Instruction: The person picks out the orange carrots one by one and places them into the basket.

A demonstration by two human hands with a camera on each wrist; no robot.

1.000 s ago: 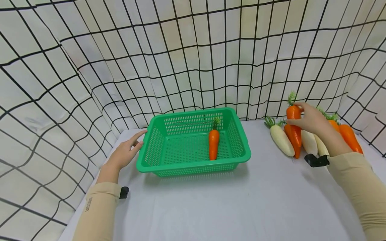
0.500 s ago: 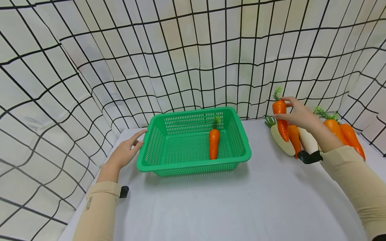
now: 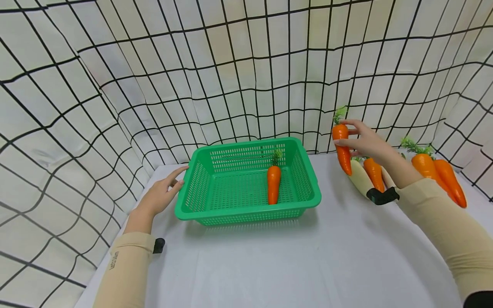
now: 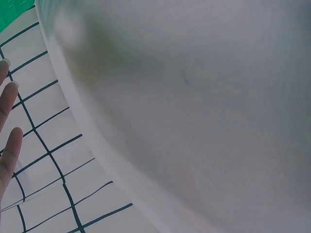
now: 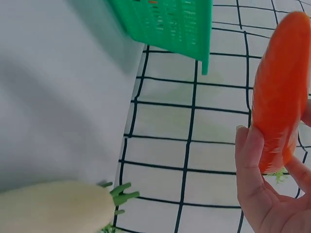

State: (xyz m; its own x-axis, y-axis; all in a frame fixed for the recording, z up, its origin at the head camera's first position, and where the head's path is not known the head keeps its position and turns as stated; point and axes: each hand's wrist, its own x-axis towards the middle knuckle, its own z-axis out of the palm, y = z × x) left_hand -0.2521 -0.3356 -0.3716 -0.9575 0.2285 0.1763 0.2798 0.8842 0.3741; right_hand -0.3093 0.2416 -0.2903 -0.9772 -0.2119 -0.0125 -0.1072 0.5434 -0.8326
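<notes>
In the head view my right hand (image 3: 366, 139) pinches an orange carrot (image 3: 342, 145) near its leafy top, tip pointing down, raised over the table's back right. The right wrist view shows the same carrot (image 5: 282, 87) between thumb and fingers. A green basket (image 3: 246, 214) with perforated walls stands in the middle, with one carrot (image 3: 273, 184) lying in it. At the basket's left rim is my left hand (image 3: 159, 196), fingers extended and fingertips right at the edge. Only some fingers (image 4: 8, 104) of it show in the left wrist view.
Right of the basket lie a white radish (image 3: 360, 177), a carrot (image 3: 373, 173) and more white radish, partly behind my right arm. Farther right are more carrots (image 3: 448, 179). A black grid net (image 3: 254, 90) over white cloth borders the white table (image 3: 246, 265).
My right hand has carried the carrot leftward and slightly up, away from the vegetables and toward the basket. My left hand and the basket have stayed in place.
</notes>
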